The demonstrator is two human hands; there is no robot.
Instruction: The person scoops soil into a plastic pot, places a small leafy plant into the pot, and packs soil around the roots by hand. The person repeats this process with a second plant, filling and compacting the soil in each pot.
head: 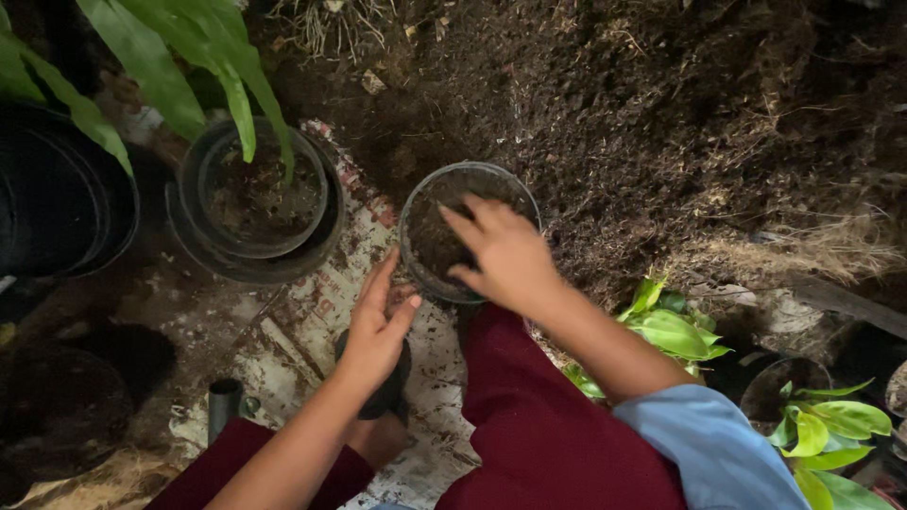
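A small round pot (421, 202) part-filled with dark soil stands on the ground at the edge of a big soil heap (680, 123). My right hand (501, 250) reaches into the pot from the near side, fingers spread and pressing on the soil inside. My left hand (376, 326) rests flat against the pot's left outer wall, fingers together and stretched out, holding nothing. Dark red trouser legs and a light blue sleeve fill the bottom of the view.
A larger black pot (194, 222) with soil and long green leaves stands to the left. More black pots (57, 203) sit at far left. A printed sack (302, 312) lies on the ground. Small leafy plants (675, 331) and potted ones (831, 425) are at right.
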